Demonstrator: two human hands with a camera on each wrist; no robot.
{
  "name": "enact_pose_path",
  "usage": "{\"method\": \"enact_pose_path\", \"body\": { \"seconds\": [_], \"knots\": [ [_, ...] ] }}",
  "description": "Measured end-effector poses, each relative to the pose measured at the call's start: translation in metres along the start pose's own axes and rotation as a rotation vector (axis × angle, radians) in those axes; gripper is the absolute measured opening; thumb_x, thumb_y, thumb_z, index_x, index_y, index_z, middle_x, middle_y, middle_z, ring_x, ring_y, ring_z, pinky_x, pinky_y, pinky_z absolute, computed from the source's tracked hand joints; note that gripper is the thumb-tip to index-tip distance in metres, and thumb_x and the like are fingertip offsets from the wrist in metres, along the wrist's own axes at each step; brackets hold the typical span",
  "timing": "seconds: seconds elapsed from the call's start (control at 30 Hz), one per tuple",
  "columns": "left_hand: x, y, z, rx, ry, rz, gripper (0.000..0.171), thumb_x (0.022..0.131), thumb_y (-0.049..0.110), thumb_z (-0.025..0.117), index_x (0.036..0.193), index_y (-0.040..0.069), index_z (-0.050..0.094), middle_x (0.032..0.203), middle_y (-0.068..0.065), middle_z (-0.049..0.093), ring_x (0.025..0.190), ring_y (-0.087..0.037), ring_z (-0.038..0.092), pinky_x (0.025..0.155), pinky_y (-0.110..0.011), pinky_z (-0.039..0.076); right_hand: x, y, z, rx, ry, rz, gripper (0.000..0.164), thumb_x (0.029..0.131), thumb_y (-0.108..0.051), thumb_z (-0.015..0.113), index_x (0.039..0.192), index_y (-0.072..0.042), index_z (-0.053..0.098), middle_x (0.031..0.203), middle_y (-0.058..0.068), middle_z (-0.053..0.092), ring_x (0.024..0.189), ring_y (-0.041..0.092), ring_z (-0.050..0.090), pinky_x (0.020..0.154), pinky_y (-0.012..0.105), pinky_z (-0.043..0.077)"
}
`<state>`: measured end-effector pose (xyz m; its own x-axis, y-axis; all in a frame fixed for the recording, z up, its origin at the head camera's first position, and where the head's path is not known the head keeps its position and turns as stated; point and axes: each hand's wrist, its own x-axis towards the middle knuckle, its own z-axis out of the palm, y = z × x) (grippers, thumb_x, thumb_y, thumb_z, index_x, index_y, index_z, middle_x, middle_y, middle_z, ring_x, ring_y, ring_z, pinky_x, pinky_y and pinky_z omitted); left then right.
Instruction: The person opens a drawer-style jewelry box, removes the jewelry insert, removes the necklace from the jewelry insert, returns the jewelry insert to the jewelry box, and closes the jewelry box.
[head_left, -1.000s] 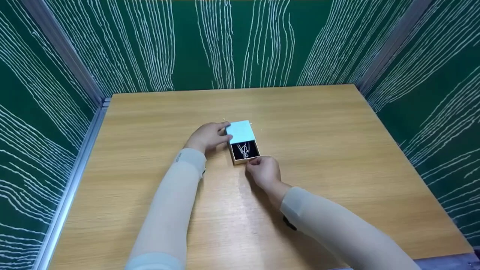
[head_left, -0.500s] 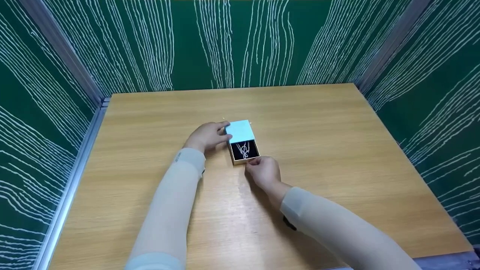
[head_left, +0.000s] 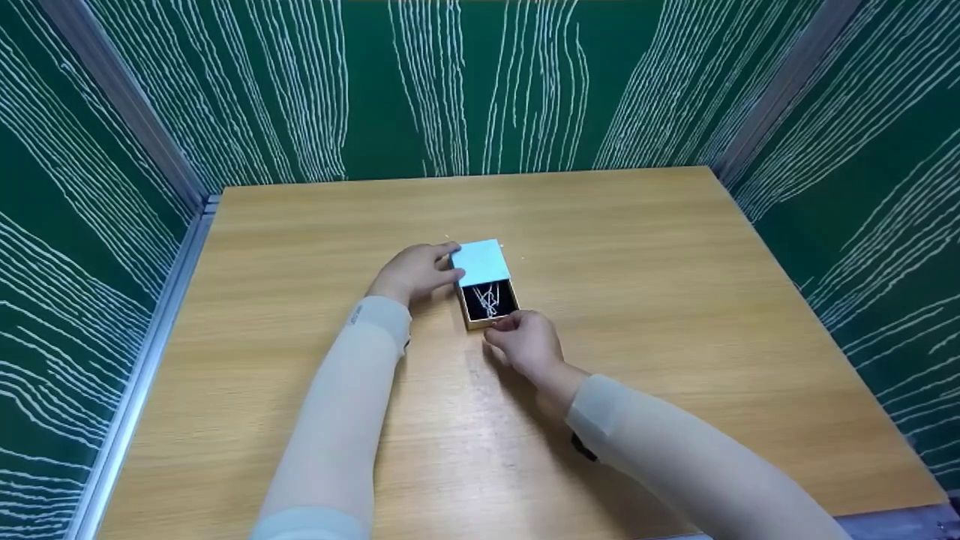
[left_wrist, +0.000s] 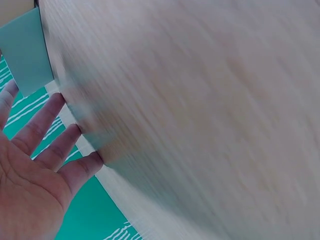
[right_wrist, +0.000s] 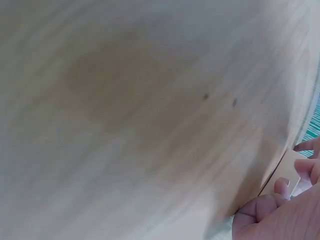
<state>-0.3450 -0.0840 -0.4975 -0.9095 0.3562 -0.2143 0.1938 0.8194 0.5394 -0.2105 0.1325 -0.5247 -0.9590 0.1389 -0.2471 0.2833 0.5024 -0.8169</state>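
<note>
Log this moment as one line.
left hand: touches blue cover, left side | right hand: at tray front | tray: partly out | silvery chain: inside tray

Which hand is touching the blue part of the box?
The left hand: it touches the left side of the blue cover. The right hand is at the near end of the tray instead.

Place: lab-like booth [head_left: 862, 165];
Sides: flat green, white-streaked panels [head_left: 375, 90];
Corners: straight grey metal posts [head_left: 133, 97];
Middle: rectangular light-brown wood-grain desk [head_left: 637, 300]

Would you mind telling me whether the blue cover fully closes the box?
No, a silvery chain on black lining shows past the near edge of the blue cover.
</note>
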Motion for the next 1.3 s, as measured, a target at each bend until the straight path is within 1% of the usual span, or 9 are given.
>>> {"method": "enact_pose_path", "body": {
  "seconds": [0.1,0.2,0.33,0.47,0.6,0.8,0.97,1.17,1.3],
  "knots": [
    [0.000,0.000,0.000,-0.010,0.002,-0.011,0.071,0.110,0.061,0.066,0.174,0.039,0.045,0.181,-0.007,0.047,0.171,-0.036,0.040,0.141,-0.056,0.033,-0.001,-0.001,-0.003,0.007,0.023,-0.019,0.017,0.099,-0.024,0.086,0.105,-0.009,0.080,0.099,0.004,0.075,0.090,0.018,0.069,0.079,0.027,0.056],
    [-0.001,0.000,-0.001,-0.021,0.007,-0.021,0.071,0.110,0.062,0.066,0.174,0.040,0.045,0.181,-0.006,0.046,0.171,-0.036,0.039,0.141,-0.057,0.033,0.000,-0.002,-0.005,0.004,0.069,-0.069,0.021,0.099,-0.023,0.085,0.112,-0.008,0.078,0.106,0.007,0.075,0.097,0.022,0.068,0.085,0.034,0.058],
    [-0.001,-0.001,0.000,-0.021,0.008,-0.027,0.072,0.109,0.062,0.067,0.174,0.040,0.045,0.182,-0.004,0.045,0.171,-0.036,0.039,0.141,-0.058,0.032,0.005,-0.004,-0.004,-0.007,0.107,-0.118,0.038,0.098,-0.025,0.086,0.127,-0.005,0.074,0.116,0.012,0.070,0.103,0.026,0.066,0.092,0.040,0.058],
    [-0.001,-0.001,0.000,-0.024,0.007,-0.023,0.073,0.109,0.062,0.069,0.174,0.039,0.045,0.181,-0.005,0.046,0.171,-0.036,0.040,0.141,-0.059,0.032,0.007,-0.005,-0.001,-0.028,0.104,-0.104,0.054,0.098,-0.031,0.088,0.140,-0.004,0.069,0.132,0.015,0.063,0.116,0.030,0.066,0.107,0.044,0.059],
    [0.001,-0.001,0.000,-0.025,0.009,-0.022,0.074,0.108,0.062,0.069,0.174,0.039,0.045,0.180,-0.006,0.048,0.170,-0.036,0.041,0.141,-0.058,0.033,0.007,-0.008,0.001,-0.044,0.090,-0.074,0.061,0.099,-0.036,0.088,0.146,-0.004,0.066,0.141,0.015,0.057,0.124,0.032,0.066,0.116,0.045,0.057],
    [0.002,0.000,0.000,-0.030,0.016,-0.020,0.073,0.108,0.061,0.070,0.174,0.039,0.046,0.180,-0.006,0.048,0.170,-0.034,0.041,0.142,-0.056,0.033,0.010,-0.011,0.005,-0.070,0.116,-0.055,0.070,0.099,-0.043,0.088,0.153,-0.006,0.062,0.146,0.013,0.053,0.124,0.033,0.067,0.113,0.045,0.058],
    [0.003,0.000,0.001,-0.019,0.015,-0.008,0.073,0.109,0.061,0.069,0.174,0.038,0.046,0.180,-0.005,0.048,0.170,-0.033,0.041,0.142,-0.054,0.033,0.012,-0.013,0.009,-0.099,0.136,-0.042,0.073,0.098,-0.048,0.087,0.152,-0.007,0.062,0.147,0.012,0.052,0.122,0.034,0.068,0.108,0.045,0.060],
    [0.001,-0.001,0.001,-0.008,0.014,-0.010,0.073,0.109,0.061,0.069,0.174,0.038,0.046,0.180,-0.005,0.048,0.170,-0.034,0.042,0.141,-0.055,0.033,0.016,-0.015,0.014,-0.134,0.139,-0.007,0.078,0.097,-0.049,0.088,0.158,-0.010,0.058,0.152,0.012,0.049,0.119,0.035,0.070,0.101,0.045,0.062],
    [0.000,-0.001,0.001,-0.013,0.016,-0.014,0.072,0.109,0.061,0.069,0.173,0.039,0.047,0.180,-0.005,0.049,0.170,-0.034,0.042,0.142,-0.055,0.033,0.020,-0.016,0.016,-0.163,0.130,0.020,0.084,0.097,-0.050,0.088,0.163,-0.011,0.054,0.153,0.011,0.048,0.119,0.033,0.070,0.099,0.043,0.063]
  ]
}}
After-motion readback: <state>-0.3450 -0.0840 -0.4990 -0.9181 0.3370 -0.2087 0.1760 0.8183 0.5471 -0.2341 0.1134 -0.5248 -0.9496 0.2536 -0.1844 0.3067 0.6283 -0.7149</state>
